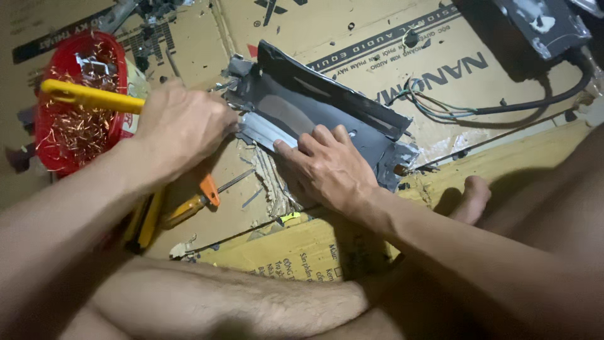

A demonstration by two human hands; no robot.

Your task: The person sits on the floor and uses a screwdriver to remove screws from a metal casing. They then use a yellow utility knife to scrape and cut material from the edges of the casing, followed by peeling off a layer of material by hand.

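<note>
RISK: I judge the yellow-handled tool point(88, 96) could slip off the dark metal casing point(327, 116) toward my right hand point(327, 167), pressed flat, fingers spread, on it | GRIP: left hand point(179, 129) fisted round handle | HIDDEN: tool tip behind knuckles; casing lies on cardboard point(440, 56) floor.

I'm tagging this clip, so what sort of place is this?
Likely an informal floor workspace for stripping electronics: flattened cardboard as the work surface, a red basket of copper wire scraps, and a dark metal casing under both hands.
</note>
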